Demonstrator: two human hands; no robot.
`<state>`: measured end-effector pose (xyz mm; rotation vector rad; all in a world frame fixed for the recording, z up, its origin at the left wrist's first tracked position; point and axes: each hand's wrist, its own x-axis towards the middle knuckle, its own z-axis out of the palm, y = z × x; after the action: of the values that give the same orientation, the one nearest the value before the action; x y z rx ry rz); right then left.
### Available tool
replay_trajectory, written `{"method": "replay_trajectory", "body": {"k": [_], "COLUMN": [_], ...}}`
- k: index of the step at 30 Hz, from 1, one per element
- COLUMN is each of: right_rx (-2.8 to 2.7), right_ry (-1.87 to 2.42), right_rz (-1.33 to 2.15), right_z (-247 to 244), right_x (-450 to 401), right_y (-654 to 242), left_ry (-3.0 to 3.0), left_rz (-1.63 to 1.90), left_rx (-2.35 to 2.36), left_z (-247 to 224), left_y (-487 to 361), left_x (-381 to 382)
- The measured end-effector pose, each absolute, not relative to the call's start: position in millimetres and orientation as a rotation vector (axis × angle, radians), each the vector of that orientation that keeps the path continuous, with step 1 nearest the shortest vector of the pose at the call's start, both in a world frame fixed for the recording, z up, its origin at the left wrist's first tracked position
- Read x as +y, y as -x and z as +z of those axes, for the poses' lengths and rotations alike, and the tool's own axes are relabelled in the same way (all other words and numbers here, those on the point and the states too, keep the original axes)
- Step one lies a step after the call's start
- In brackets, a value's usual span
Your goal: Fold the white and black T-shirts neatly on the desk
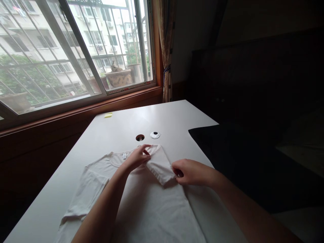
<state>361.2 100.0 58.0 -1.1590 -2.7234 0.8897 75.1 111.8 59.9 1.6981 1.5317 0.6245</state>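
A white T-shirt [154, 209] lies spread on the table, its collar with a small label at the far end. The sleeve on the right is folded inward over the body of the shirt, while the left one is partly hidden by my forearm. My left hand [136, 158] rests near the collar at the top of the folded sleeve, thumb and forefinger apart on the cloth. At the sleeve's right edge, my right hand [188, 172] is closed, pinching the fabric between thumb and curled fingers.
The white table [167, 116] has a round cable hole [140, 137], with its white cover [155, 135] beside it. A yellow sticky note [108, 115] lies near the far left corner. Behind stand a barred window [101, 50] and a tied curtain [167, 50]. The right side is dark.
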Motion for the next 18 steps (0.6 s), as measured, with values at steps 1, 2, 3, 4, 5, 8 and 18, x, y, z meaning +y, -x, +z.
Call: {"method": "replay_trajectory", "body": {"k": [1, 2, 3, 4, 5, 8, 18], "right_rx": [-2.724, -2.722, -2.719, -2.719, -2.724, -2.776, -2.737], "right_ry": [1.164, 1.165, 1.156, 1.13, 1.085, 0.882, 0.638], "right_rz": [0.874, 0.845, 0.803, 0.756, 0.711, 0.599, 0.46], "right_z": [59, 60, 62, 63, 64, 64, 50], "right_x": [100, 99, 97, 96, 94, 86, 82], "right_y": [-362, -361, -361, -359, -357, -347, -331], "left_ry": [-1.722, -1.745, -1.765, -1.781, -1.795, -1.834, -1.769], "left_rz": [0.611, 0.601, 0.598, 0.599, 0.604, 0.626, 0.662], "left_rx": [1.531, 1.53, 1.53, 1.53, 1.529, 1.517, 1.497], "left_z": [59, 58, 56, 54, 52, 47, 52], "left_y": [-74, -73, -72, -71, -70, -67, -67], "left_x": [112, 113, 114, 115, 116, 118, 115]}}
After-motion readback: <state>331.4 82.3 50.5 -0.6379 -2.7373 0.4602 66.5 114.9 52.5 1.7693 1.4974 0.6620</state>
